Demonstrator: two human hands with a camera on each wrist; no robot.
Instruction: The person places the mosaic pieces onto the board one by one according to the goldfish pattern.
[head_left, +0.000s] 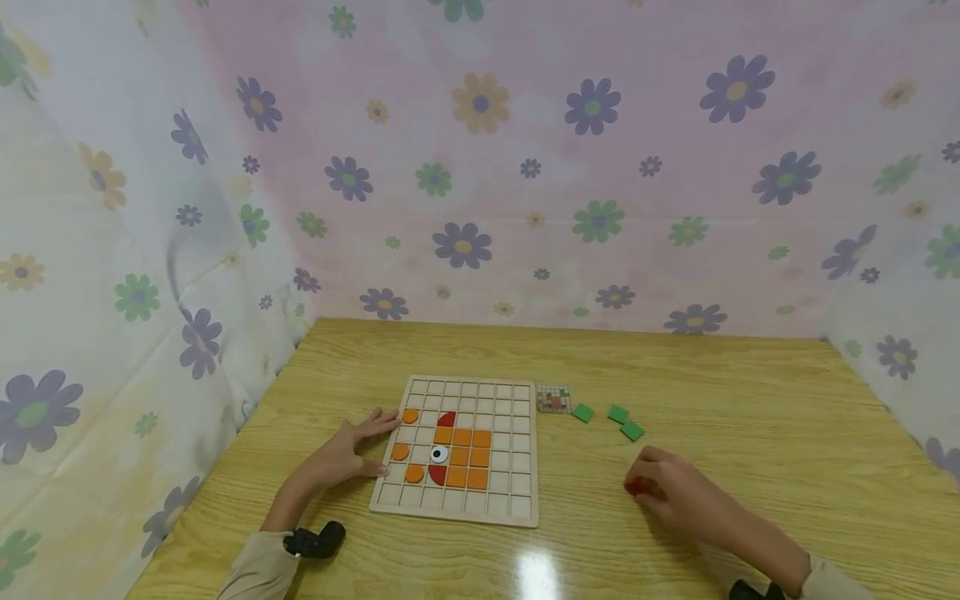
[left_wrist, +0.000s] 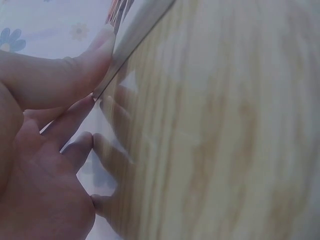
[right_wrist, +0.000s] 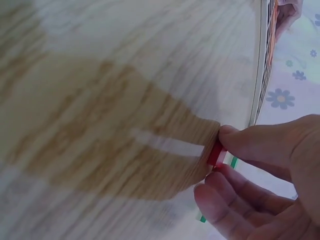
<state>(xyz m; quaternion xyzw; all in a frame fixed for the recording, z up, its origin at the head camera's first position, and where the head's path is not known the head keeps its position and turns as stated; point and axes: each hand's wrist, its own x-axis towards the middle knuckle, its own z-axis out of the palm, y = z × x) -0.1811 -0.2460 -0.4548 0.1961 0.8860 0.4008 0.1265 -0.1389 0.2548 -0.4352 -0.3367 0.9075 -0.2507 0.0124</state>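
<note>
A square wooden grid board [head_left: 513, 500] lies on the table, bearing several orange square tiles [head_left: 461, 457], two red quarter-round tiles [head_left: 447, 419], a white eye disc [head_left: 439, 454] and three orange round discs [head_left: 410, 415]. My left hand [head_left: 337, 454] touches the board's left edge, thumb and fingers spread and fairly straight. To the right of the board, my right hand [head_left: 678, 497] pinches a small red tile [right_wrist: 217, 154] between thumb and fingers at the tabletop. The fingers cover much of that tile, so its full outline is hidden.
Three green square tiles [head_left: 618, 413] lie beyond the right hand. A small pattern card [head_left: 554, 399] sits against the board's upper right edge. Flowered cloth [head_left: 525, 208] surrounds the wood-grain table [head_left: 720, 400] at the back and sides.
</note>
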